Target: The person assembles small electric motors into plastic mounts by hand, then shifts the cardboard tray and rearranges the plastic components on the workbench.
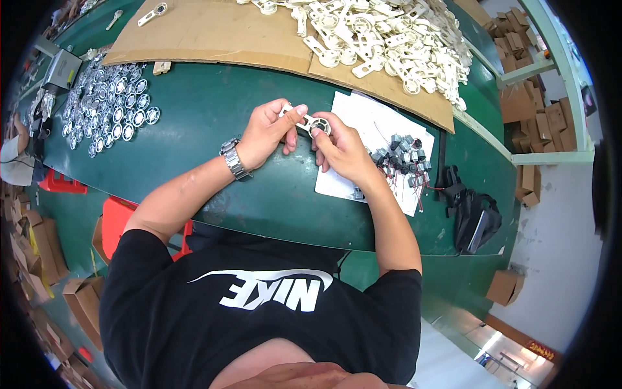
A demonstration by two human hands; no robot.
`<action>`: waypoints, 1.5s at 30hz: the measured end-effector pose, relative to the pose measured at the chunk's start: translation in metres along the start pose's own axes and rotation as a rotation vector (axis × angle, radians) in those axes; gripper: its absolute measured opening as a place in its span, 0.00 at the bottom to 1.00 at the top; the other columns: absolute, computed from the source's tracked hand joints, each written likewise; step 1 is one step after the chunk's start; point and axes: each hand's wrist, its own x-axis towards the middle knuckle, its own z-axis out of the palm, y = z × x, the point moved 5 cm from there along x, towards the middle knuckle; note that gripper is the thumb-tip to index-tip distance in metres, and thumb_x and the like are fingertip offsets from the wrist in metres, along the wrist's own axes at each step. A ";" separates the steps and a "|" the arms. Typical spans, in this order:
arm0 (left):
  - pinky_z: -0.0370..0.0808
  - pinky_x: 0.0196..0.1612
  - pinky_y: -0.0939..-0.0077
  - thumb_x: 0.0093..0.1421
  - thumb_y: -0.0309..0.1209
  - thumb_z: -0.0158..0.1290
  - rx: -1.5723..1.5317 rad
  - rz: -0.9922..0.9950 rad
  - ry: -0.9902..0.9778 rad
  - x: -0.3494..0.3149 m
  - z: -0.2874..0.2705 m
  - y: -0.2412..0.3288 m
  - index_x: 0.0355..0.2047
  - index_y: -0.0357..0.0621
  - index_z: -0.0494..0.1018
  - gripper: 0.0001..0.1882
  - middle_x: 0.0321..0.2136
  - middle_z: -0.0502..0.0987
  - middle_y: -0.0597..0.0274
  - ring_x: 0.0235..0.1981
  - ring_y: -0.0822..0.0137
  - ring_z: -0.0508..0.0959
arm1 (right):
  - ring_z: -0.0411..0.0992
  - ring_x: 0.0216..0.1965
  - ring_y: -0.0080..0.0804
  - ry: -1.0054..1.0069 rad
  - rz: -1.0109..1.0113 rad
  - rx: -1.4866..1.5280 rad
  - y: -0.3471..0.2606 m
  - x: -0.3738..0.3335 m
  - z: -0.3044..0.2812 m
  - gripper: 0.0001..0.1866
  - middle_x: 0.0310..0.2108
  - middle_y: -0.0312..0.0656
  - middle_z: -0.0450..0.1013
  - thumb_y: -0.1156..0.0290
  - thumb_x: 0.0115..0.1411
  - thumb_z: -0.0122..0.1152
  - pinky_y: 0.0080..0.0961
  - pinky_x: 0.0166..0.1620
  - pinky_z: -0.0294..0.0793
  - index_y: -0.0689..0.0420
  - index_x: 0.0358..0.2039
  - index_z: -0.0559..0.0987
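Note:
Over the green table, both my hands hold one cream plastic part [310, 126] with a round ring end and a short handle. My left hand [264, 135], with a metal watch on its wrist, pinches the handle end between thumb and fingers. My right hand [345, 152] grips the ring end, its thumb on the ring's face. A dark and metallic round piece shows inside the ring, partly hidden by the thumb. Right of my right hand, small motors [407, 159] with thin wires lie heaped on white paper [341, 178].
A large pile of cream plastic parts [389, 45] covers the cardboard sheet [220, 42] at the far side. Many shiny round rings [110, 104] are spread at the left. A black bag [476, 217] sits at the right edge. A red stool [116, 220] stands below left.

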 end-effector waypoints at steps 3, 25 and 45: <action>0.69 0.18 0.81 0.72 0.40 0.56 0.051 0.053 -0.019 0.000 0.002 0.002 0.32 0.42 0.72 0.16 0.15 0.74 0.66 0.15 0.76 0.73 | 0.73 0.19 0.21 0.032 -0.021 -0.049 -0.006 0.000 0.001 0.17 0.23 0.37 0.73 0.66 0.72 0.55 0.23 0.21 0.74 0.60 0.56 0.71; 0.83 0.41 0.61 0.65 0.42 0.57 1.202 0.448 0.600 0.176 -0.132 0.213 0.71 0.39 0.53 0.41 0.44 0.82 0.39 0.32 0.51 0.86 | 0.75 0.22 0.24 -0.015 -0.011 0.089 0.017 0.000 -0.010 0.11 0.30 0.41 0.76 0.72 0.72 0.51 0.23 0.23 0.78 0.63 0.49 0.77; 0.65 0.65 0.42 0.51 0.77 0.51 1.760 0.430 0.049 0.248 0.070 0.109 0.66 0.53 0.69 0.53 0.65 0.58 0.27 0.65 0.34 0.59 | 0.75 0.21 0.24 -0.054 -0.089 0.029 0.003 -0.001 -0.003 0.12 0.28 0.40 0.76 0.75 0.70 0.49 0.24 0.23 0.81 0.65 0.46 0.79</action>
